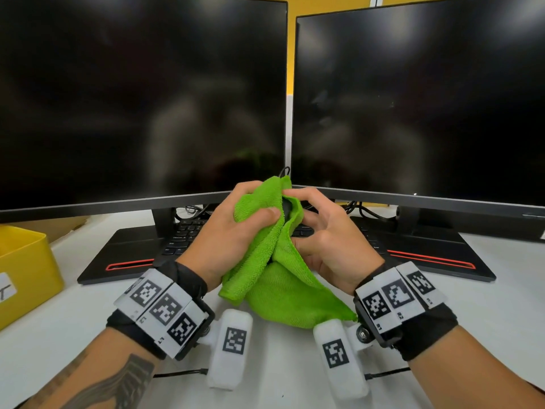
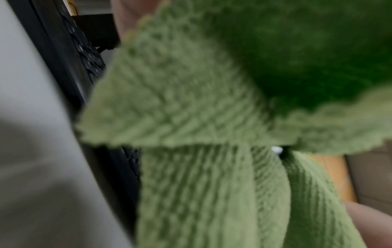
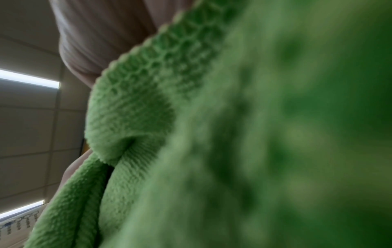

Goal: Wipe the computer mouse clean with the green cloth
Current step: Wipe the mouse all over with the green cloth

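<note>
Both hands working above keyboard (image 1: 188, 231), in front of gap between monitors. Left hand (image 1: 224, 231) curling round bunched green cloth (image 1: 265, 261), thumb pressing it against computer mouse (image 1: 287, 208). Right hand (image 1: 327, 240) cupping mouse from other side, fingers bent round it (mouse mostly hidden; only dark sliver showing). Cloth tail hanging toward worktop (image 1: 472, 305). Judging: cloth soft, floppy, light; mouse rigid, smooth, likely slippery, so gripping by its sides seems safest.
</note>
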Action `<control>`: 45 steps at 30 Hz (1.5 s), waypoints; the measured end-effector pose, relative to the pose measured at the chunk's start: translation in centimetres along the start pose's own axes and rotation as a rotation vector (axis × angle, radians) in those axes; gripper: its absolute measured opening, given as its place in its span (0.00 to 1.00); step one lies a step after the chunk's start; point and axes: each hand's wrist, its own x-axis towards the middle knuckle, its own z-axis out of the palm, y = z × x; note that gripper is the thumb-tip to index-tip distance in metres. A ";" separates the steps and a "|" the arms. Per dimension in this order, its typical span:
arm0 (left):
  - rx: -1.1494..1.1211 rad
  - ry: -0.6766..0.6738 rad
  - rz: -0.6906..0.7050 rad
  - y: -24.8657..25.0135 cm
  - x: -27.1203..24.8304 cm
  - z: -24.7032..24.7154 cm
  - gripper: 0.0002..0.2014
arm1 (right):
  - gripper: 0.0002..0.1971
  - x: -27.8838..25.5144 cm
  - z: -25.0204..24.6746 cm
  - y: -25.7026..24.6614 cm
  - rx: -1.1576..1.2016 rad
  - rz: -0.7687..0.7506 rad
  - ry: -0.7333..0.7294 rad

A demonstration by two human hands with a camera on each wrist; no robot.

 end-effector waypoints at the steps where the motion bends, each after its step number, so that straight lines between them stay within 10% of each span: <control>1: 0.005 -0.013 0.006 0.0 0.0 -0.1 0.16 | 0.33 0.0 0.0 0.0 -0.008 0.004 -0.017; 23: -0.007 0.464 0.025 -0.4 1.1 0.1 0.18 | 0.23 0.8 1.4 1.1 -0.144 -0.162 0.089; 29: -0.001 0.404 0.058 -1.1 0.9 0.3 0.30 | 0.40 0.9 1.1 1.1 -0.322 -0.134 0.014; 36: -0.074 0.122 0.035 -0.5 0.4 1.1 0.10 | 0.16 0.2 1.4 0.5 -0.153 -0.156 0.227; 40: -0.227 0.182 -0.036 0.7 0.1 1.3 0.13 | 0.08 -0.1 1.7 0.0 -0.143 -0.200 0.238; 45: -0.114 0.380 -0.108 1.0 0.7 1.1 0.26 | 0.21 0.1 2.4 -0.2 -0.308 -0.255 0.220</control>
